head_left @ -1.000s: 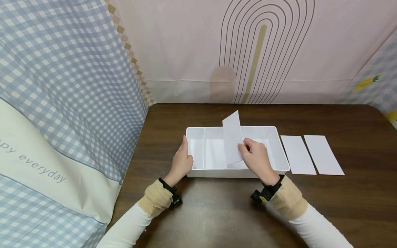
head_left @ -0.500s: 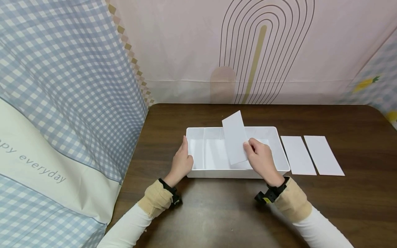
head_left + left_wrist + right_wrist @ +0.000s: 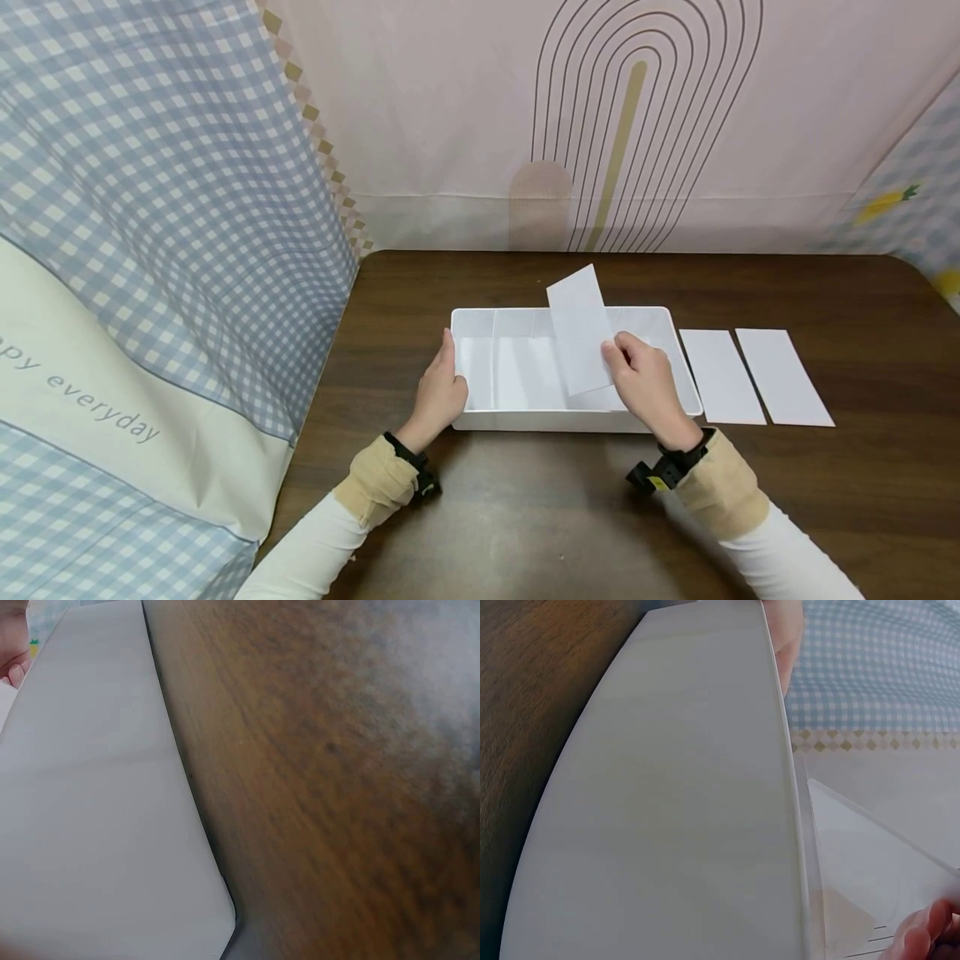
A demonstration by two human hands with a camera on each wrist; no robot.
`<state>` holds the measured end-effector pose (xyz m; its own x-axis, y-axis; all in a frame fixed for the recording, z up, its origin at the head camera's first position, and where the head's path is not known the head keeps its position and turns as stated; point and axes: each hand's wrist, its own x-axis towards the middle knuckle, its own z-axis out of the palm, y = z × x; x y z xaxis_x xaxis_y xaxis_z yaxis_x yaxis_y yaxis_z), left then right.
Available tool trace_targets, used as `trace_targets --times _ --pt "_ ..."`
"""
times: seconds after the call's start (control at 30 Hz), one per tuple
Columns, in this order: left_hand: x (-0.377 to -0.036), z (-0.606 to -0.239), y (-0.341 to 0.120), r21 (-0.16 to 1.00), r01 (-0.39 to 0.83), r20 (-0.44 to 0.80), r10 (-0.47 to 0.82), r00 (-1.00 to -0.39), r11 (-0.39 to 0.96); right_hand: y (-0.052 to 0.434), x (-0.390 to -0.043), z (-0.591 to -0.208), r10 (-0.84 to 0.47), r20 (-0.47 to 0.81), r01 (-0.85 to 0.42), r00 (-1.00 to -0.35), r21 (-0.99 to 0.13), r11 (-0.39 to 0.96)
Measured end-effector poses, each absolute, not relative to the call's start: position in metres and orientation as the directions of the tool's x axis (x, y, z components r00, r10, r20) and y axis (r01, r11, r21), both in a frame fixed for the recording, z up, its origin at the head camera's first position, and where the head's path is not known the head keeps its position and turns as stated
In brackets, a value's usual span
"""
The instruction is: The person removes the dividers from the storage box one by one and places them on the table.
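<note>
A long white box [image 3: 551,422] with a thin upright divider [image 3: 493,358] near its left end lies on the table. My left hand [image 3: 437,387] presses on the box's left end, fingers straight along the wall. In my right hand [image 3: 647,382] I pinch a flat white panel [image 3: 579,333] by its right edge, between thumb and curled fingers. The panel leans over the box, its upper end rising above the back rim. The right wrist view shows the panel [image 3: 877,851] beyond the box's front wall [image 3: 667,787], with my right fingertips [image 3: 917,937] on it.
Two more white panels, one [image 3: 722,375] beside the box and one [image 3: 783,375] farther right, lie flat on the dark wooden table [image 3: 517,517]. A patterned pale cloth [image 3: 450,108] hangs behind the table, and a blue checked cloth [image 3: 172,167] at the left.
My right hand has moved to the right with the panel, which has turned to show more of its face. The left hand and the box have stayed in place.
</note>
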<state>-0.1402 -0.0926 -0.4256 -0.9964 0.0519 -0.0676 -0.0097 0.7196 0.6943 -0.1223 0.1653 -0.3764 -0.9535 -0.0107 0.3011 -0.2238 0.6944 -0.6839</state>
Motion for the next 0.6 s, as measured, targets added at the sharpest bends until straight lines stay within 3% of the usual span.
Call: trace_targets --times 0.6 --pt "-0.140 -0.426 -0.093 0.699 -0.007 -0.065 0.055 -0.996 0.715 0.179 -0.123 -0.378 0.033 0.300 -0.194 -0.953 -0.695 0.692"
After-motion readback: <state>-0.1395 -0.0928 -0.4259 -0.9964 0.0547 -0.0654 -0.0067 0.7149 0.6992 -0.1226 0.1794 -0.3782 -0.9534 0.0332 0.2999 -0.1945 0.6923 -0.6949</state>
